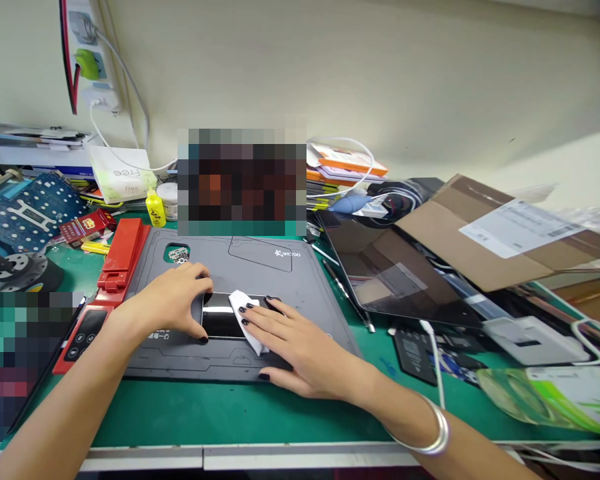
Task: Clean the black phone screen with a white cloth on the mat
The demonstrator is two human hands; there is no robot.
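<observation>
A dark, glossy phone (219,327) lies flat on a grey work mat (260,263) marked WKTOO. My left hand (177,301) grips the phone's left end, thumb on the near edge and fingers on the far edge. A folded white wiping cloth (254,341) is pressed on the phone's screen under my right hand (300,345). The fingers of that hand reach over the cloth, holding it down, with the thumb apart on the mat's near side. The phone's right end is hidden beneath the right hand.
A red folding stand (117,257) with a black button panel runs along the mat's left edge. To the right are a pen (347,293), a leaning dark screen (400,273) and a cardboard box (500,233). A yellow bottle (155,208) stands behind.
</observation>
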